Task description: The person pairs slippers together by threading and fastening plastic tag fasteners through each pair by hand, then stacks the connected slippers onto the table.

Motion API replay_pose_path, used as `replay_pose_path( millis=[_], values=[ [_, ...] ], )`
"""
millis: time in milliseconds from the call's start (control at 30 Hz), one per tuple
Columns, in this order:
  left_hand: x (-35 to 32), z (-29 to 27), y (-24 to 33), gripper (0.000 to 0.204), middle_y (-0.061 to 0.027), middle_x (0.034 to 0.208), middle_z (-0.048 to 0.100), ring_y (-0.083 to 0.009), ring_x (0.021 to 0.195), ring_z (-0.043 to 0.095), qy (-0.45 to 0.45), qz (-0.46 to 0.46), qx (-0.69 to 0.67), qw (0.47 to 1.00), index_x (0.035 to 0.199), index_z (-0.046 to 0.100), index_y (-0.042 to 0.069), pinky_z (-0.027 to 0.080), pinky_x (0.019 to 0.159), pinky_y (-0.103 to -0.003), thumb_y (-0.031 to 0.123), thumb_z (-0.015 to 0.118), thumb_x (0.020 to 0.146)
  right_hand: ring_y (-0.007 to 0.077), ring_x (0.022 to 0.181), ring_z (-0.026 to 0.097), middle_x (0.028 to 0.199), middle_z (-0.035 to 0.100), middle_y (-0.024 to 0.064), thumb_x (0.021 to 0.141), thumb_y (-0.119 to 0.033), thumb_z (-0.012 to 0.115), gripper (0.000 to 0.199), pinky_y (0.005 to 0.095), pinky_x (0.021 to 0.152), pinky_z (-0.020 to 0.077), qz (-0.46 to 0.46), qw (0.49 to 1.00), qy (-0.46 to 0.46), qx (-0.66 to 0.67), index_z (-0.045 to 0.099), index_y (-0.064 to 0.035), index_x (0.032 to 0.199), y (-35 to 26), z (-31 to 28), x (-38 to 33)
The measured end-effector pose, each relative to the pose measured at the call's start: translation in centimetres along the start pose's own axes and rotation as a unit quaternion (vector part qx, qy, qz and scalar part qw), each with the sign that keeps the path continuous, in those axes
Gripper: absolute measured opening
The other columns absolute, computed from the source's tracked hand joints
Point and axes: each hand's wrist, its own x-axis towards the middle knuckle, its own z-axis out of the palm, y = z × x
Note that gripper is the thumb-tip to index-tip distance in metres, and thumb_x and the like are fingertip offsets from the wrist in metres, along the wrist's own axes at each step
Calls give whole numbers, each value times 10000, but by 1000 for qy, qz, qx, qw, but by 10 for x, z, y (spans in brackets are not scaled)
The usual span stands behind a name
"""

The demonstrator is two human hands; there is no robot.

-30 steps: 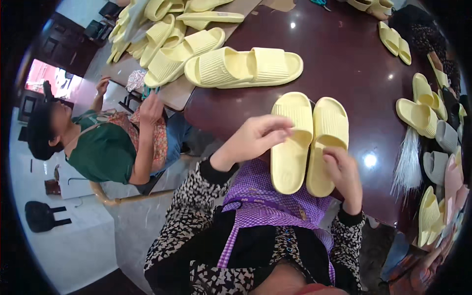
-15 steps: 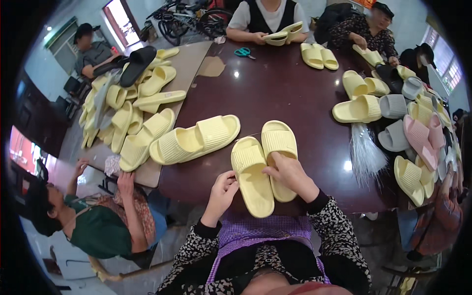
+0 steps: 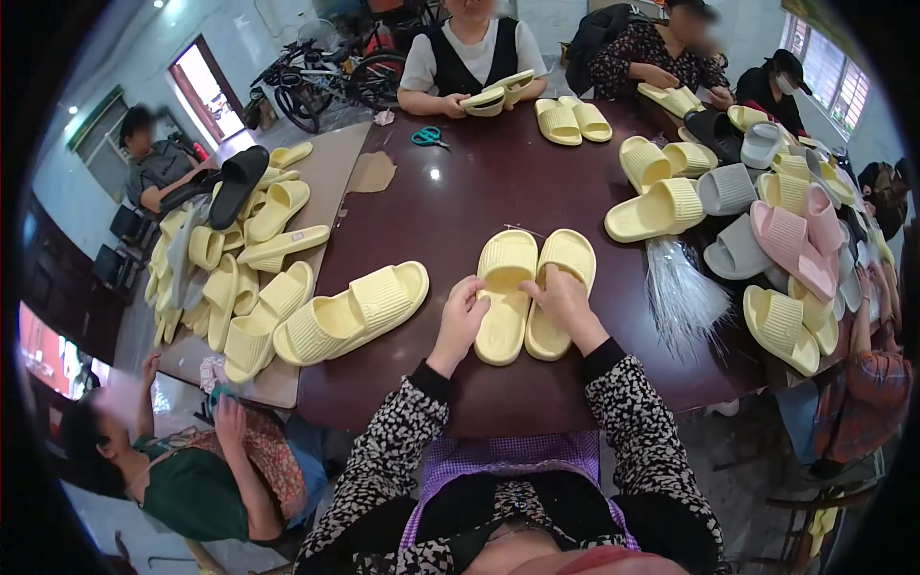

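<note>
A pair of pale yellow slippers lies side by side in front of me, toes pointing away: the left slipper (image 3: 502,305) and the right slipper (image 3: 567,251). My left hand (image 3: 462,324) is closed at the outer edge of the left slipper, its fingertips partly hidden. My right hand (image 3: 567,305) reaches over the right slipper's footbed, fingers tucked toward its strap, and its thumb touches the inner edge of the left slipper. Left of this pair rests another yellow pair, one slipper nested against the other (image 3: 353,314).
Yellow slippers are heaped on the board-topped table (image 3: 332,163) at left. At right lie yellow, grey and pink slippers beside a bundle of clear plastic ties (image 3: 682,295). Teal scissors (image 3: 428,137) lie farther off. Several people sit around the dark table (image 3: 498,187).
The slipper pair has moved away from me and now sits more evenly aligned. My left hand has closed against the left slipper's edge; my right thumb has shifted onto it. The view has shifted.
</note>
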Motion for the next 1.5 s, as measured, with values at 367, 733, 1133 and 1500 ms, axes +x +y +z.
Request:
replay_pose_path(
  millis=[367,733,1133,1500],
  values=[
    [0,13,-14,229,-126,1237,503,-156,980,570,93,57,109,988,1081,587,-36,482,828,-264,2,566,855,358,762,650,781,656,184,817,-493,659,502,445,695,498,42,999,-11,-4,548,-9,898,4,-2,6],
    [1,13,-9,214,-112,1213,514,-156,974,573,81,80,110,987,1075,585,-30,495,783,-254,-5,562,863,355,717,640,731,639,164,830,-460,662,474,444,652,491,49,998,25,5,525,-10,888,2,-4,4],
    [0,11,-9,215,-87,1153,544,-143,969,571,74,49,34,996,1089,568,-37,484,830,-262,-6,555,876,346,714,638,745,644,166,829,-472,648,479,438,639,488,26,999,27,-2,536,-10,886,7,-7,1],
    [7,9,-7,211,-55,963,602,-120,844,573,83,2,-36,996,1096,557,-46,482,751,-240,32,549,900,380,668,631,722,641,203,863,-303,569,307,484,651,499,70,995,75,15,567,1,822,7,9,10]
  ],
)
